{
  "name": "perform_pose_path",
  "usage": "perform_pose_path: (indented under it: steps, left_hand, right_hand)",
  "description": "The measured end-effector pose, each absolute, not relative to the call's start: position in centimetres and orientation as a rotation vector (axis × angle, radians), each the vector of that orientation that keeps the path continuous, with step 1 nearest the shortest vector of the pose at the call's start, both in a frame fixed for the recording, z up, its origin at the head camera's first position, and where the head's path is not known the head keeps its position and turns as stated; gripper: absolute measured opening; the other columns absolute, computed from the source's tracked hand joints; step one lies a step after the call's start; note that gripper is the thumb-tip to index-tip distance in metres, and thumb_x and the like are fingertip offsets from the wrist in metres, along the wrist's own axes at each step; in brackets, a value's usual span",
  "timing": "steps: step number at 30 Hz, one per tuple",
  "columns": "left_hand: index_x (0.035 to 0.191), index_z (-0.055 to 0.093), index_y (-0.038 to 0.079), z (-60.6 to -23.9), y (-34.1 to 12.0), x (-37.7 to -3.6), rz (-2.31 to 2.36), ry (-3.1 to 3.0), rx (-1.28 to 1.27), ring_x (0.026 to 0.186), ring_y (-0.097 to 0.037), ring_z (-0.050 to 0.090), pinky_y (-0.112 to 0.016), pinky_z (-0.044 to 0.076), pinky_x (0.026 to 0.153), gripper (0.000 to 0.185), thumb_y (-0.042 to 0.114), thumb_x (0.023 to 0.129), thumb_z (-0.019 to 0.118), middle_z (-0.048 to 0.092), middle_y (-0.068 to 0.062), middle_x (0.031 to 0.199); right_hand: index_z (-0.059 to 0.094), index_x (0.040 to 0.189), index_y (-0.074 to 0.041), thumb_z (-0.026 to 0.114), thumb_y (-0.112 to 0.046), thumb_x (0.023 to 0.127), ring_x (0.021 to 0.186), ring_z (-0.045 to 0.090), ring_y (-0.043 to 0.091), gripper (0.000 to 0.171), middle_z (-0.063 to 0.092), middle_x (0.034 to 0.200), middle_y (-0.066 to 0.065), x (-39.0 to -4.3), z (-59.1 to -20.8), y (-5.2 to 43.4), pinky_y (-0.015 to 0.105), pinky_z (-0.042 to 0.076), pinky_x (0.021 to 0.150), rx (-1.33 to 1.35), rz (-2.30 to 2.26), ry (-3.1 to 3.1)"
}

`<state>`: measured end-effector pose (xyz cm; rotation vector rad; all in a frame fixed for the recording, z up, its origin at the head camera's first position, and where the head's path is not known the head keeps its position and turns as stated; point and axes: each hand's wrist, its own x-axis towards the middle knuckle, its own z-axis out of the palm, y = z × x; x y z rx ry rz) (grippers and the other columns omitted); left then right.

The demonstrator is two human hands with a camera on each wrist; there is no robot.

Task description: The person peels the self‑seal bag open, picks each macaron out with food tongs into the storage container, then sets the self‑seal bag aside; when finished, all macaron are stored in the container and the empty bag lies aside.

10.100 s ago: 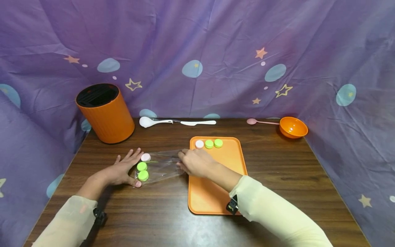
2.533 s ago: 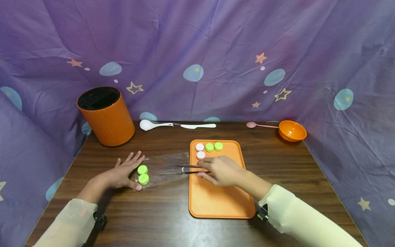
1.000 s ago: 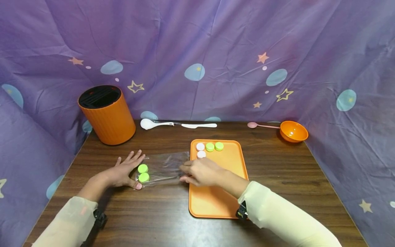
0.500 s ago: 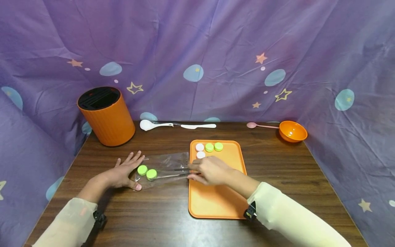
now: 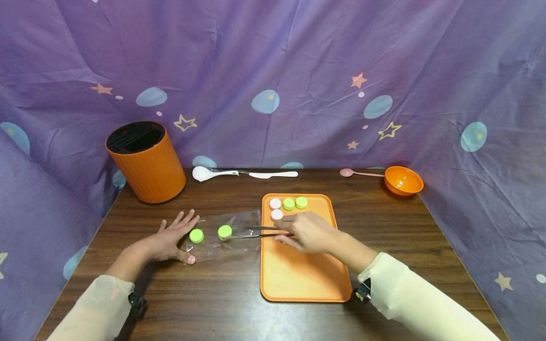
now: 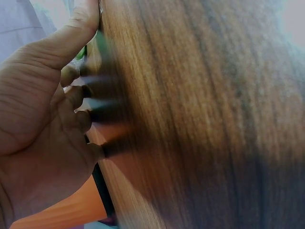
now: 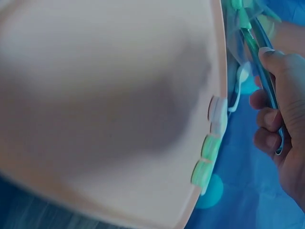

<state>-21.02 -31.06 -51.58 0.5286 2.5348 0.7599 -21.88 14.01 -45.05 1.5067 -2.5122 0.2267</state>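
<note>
My right hand (image 5: pixel 309 233) pinches metal tweezers (image 7: pixel 268 78) over the orange tray (image 5: pixel 304 279). The tweezer arms reach left into a clear plastic bag (image 5: pixel 245 219) lying flat on the table, with a green macaron (image 5: pixel 224 232) at their tips. Another green macaron (image 5: pixel 196 236) lies in the bag's left end. Spread around that end, my left hand (image 5: pixel 168 237) rests with its thumb and fingertips down at the bag's edges. At the tray's far left corner sit two whitish-pink macarons (image 5: pixel 277 215), with two green macarons (image 5: pixel 288 204) beside them in the back row.
A big orange knife block (image 5: pixel 149 166) with a black top stands at the back left. Along the back edge lie a white ladle (image 5: pixel 202 174), a white knife (image 5: pixel 273 174) and a pink spoon (image 5: pixel 347 173). An orange bowl (image 5: pixel 403 181) stands at the back right.
Since the oldest frame, a whitish macaron has gone from the bag to the tray. In the last second, the tweezers have drawn one green macaron rightward inside the bag. My left hand stays put.
</note>
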Motion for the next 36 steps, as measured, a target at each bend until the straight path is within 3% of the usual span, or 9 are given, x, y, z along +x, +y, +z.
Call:
perform_pose_path:
  steps: [5, 10, 17, 22, 28, 36]
  left_hand:
    - [0.179, 0.015, 0.016, -51.6, -31.1, -21.1, 0.752, 2.549, 0.53, 0.171, -0.049, -0.014, -0.085, -0.014, 0.126, 0.14, 0.073, 0.074, 0.088, -0.007, -0.018, 0.187]
    - [0.179, 0.015, 0.015, -51.8, -31.3, -21.2, 0.763, 2.549, 0.545, 0.171, -0.051, -0.015, -0.086, -0.015, 0.124, 0.144, 0.077, 0.071, 0.087, -0.007, -0.019, 0.186]
    - [0.178, 0.017, 0.012, -51.9, -31.2, -21.1, 0.755, 2.56, 0.545, 0.171, -0.052, -0.013, -0.086, -0.014, 0.124, 0.142, 0.074, 0.072, 0.088, -0.005, -0.021, 0.186]
    - [0.179, 0.015, 0.014, -51.9, -31.2, -21.0, 0.767, 2.549, 0.544, 0.171, -0.05, -0.015, -0.085, -0.016, 0.125, 0.137, 0.069, 0.076, 0.088, -0.007, -0.018, 0.187]
    - [0.179, 0.016, 0.013, -52.1, -31.2, -21.2, 0.751, 2.55, 0.534, 0.171, -0.051, -0.014, -0.086, -0.014, 0.125, 0.141, 0.072, 0.073, 0.088, -0.006, -0.02, 0.187]
    - [0.179, 0.014, 0.017, -53.0, -31.8, -21.7, 0.779, 2.531, 0.539, 0.17, -0.05, -0.017, -0.086, -0.018, 0.123, 0.144, 0.076, 0.071, 0.088, -0.009, -0.017, 0.187]
  right_hand:
    - [0.081, 0.124, -0.01, 0.077, -0.035, 0.105, 0.063, 0.058, 0.004, 0.031, 0.076, 0.09, -0.005, -21.9, -44.9, 15.5, 0.032, 0.057, 0.058, 1.484, 0.219, -2.493]
    - [0.08, 0.112, -0.016, 0.078, -0.037, 0.103, 0.059, 0.051, 0.0, 0.023, 0.067, 0.081, -0.01, -21.7, -44.9, 16.8, 0.028, 0.052, 0.054, 1.458, 0.21, -2.455]
    - [0.079, 0.111, -0.018, 0.083, -0.035, 0.099, 0.058, 0.042, -0.004, 0.022, 0.061, 0.077, -0.012, -21.2, -44.5, 18.5, 0.022, 0.043, 0.05, 1.407, 0.237, -2.462]
    - [0.081, 0.113, -0.018, 0.086, -0.034, 0.096, 0.058, 0.041, -0.003, 0.024, 0.06, 0.078, -0.013, -20.9, -44.2, 19.8, 0.022, 0.044, 0.051, 1.378, 0.234, -2.456]
    - [0.08, 0.112, -0.017, 0.086, -0.032, 0.096, 0.059, 0.04, -0.003, 0.023, 0.062, 0.079, -0.012, -20.5, -44.1, 21.6, 0.022, 0.041, 0.052, 1.353, 0.265, -2.458]
    - [0.081, 0.113, -0.012, 0.088, -0.026, 0.093, 0.062, 0.049, -0.001, 0.025, 0.07, 0.083, -0.008, -20.0, -44.1, 24.3, 0.026, 0.049, 0.054, 1.259, 0.259, -2.488]
